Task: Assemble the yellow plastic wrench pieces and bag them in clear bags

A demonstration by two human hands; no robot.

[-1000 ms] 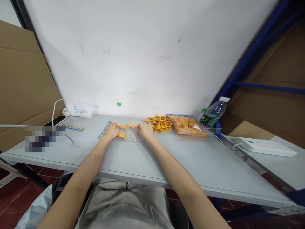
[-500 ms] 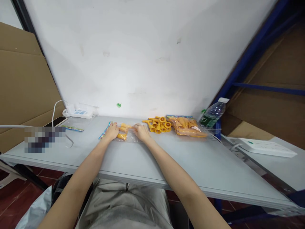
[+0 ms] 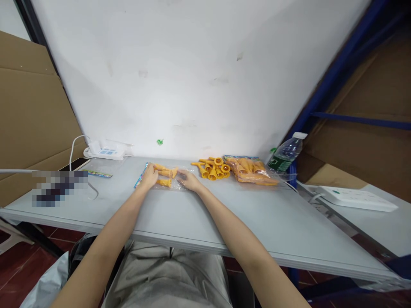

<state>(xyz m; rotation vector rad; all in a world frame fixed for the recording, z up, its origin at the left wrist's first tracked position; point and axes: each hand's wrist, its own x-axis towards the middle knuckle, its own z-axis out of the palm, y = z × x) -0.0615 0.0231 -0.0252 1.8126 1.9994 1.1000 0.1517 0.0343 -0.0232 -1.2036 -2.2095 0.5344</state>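
Observation:
A clear plastic bag [image 3: 174,185] with a colourful printed header strip lies flat on the table, with several yellow-orange horn-shaped plastic pieces [image 3: 164,183] in it. My left hand [image 3: 149,177] is at the bag's header end, its fingers bent over the film beside the pieces. At the other end, my right hand [image 3: 189,180] has its fingers curled at the bag's edge, close to the end of one piece. The exact grip of its fingertips is too small to make out. Just right of this hand rests a loose pile of similar yellow pieces [image 3: 212,168].
A filled bag [image 3: 252,170] of orange pieces lies right of the pile, beside a water bottle [image 3: 287,153]. Power strips [image 3: 111,150] [image 3: 356,199] sit left and right. A phone [image 3: 75,164] and another header strip [image 3: 98,173] lie left. A wall stands behind.
My right hand has drawn back slightly from the piece it covered, which now shows in the bag. My left hand has shifted a little, its fingers bending further.

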